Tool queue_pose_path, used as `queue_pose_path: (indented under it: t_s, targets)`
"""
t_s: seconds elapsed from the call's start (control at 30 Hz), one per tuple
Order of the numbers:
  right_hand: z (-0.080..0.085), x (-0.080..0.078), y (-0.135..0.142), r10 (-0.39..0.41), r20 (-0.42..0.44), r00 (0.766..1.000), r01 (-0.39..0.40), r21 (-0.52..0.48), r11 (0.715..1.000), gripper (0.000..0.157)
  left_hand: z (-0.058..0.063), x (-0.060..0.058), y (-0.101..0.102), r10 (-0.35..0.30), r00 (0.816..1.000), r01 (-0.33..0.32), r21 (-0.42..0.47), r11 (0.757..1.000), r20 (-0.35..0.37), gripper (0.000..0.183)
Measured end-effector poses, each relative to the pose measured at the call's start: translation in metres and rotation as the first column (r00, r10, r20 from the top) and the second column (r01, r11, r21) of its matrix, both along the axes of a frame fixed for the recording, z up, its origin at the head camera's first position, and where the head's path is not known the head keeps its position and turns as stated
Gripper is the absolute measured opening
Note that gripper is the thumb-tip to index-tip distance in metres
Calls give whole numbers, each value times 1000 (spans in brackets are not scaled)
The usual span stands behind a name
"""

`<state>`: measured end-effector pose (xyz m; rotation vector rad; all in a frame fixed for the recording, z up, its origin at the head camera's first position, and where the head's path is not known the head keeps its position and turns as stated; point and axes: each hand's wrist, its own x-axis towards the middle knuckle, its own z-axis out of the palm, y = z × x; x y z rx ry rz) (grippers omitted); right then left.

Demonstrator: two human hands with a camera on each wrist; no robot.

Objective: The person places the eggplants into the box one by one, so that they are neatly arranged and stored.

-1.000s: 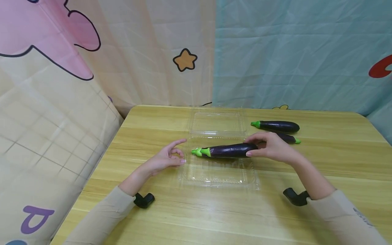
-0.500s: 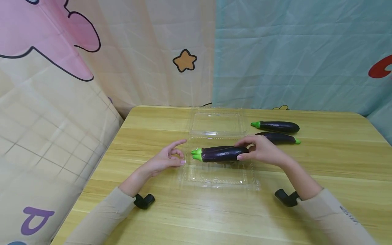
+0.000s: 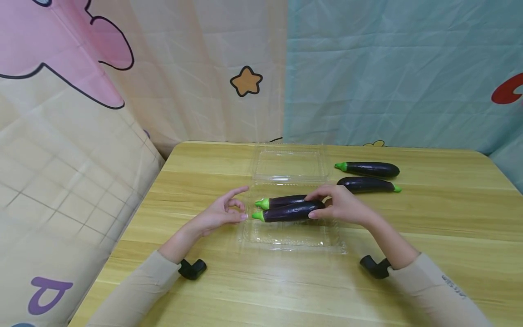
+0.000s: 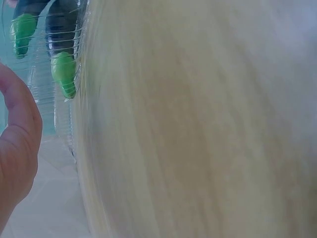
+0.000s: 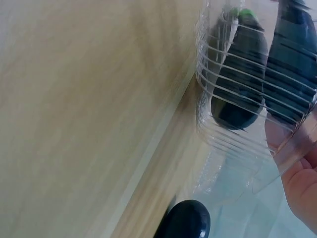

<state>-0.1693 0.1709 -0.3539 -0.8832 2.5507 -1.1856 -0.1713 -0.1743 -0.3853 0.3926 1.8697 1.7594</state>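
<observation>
A clear plastic clamshell box (image 3: 292, 237) lies opened on the table, its lid (image 3: 290, 163) folded back to the far side. My right hand (image 3: 341, 204) grips an eggplant (image 3: 288, 212) by its blunt end over the box's tray, green stem to the left. Just behind it, a second eggplant (image 3: 282, 201) lies in the tray, partly covered by my right hand and the held one. At the box's left rim is my left hand (image 3: 220, 211), index finger extended, other fingers loosely bent. Through the ribbed wall, the left wrist view shows both green stems (image 4: 63, 72).
Two more eggplants lie to the right of the lid, one (image 3: 369, 169) behind the other (image 3: 365, 184), stems facing opposite ways. The wooden table (image 3: 261, 290) ends at printed curtains (image 3: 347, 72) at the back and left.
My right hand has carried the eggplant left and toward me, from over the other eggplant to its near side. My left hand has stayed at the box's rim.
</observation>
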Motion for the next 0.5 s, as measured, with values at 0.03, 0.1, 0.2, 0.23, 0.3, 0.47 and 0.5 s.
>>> queue_pose_path:
  t_s: [0.03, 0.1, 0.2, 0.23, 0.3, 0.47, 0.5]
  targets:
    - [0, 0, -1, -2, -3, 1000, 2, 3, 1000, 38, 0, 0, 0, 0, 1000, 0, 1, 1000, 0, 79]
    - [-1, 1, -1, -6, -9, 1000, 6, 8, 1000, 37, 0, 0, 0, -1, 1000, 1, 3, 1000, 0, 79]
    - [-1, 1, -3, -8, -25, 1000, 9, 22, 1000, 37, 0, 0, 0, -1, 1000, 1, 2, 1000, -2, 78]
    - [-2, 2, -3, -8, -32, 999, 9, 29, 1000, 37, 0, 0, 0, -1, 1000, 1, 2, 1000, -3, 78]
    - [-2, 2, -4, -9, -51, 999, 11, 43, 999, 37, 0, 0, 0, -1, 1000, 1, 0, 1000, -4, 78]
    - [-4, 1, -6, -14, -87, 996, 20, 72, 997, 36, 0, 0, 1, -3, 1000, 3, -1, 1000, -6, 78]
    - [-4, 1, -7, -15, -90, 996, 22, 76, 997, 36, 0, 0, 1, -2, 1000, 2, 0, 1000, -7, 78]
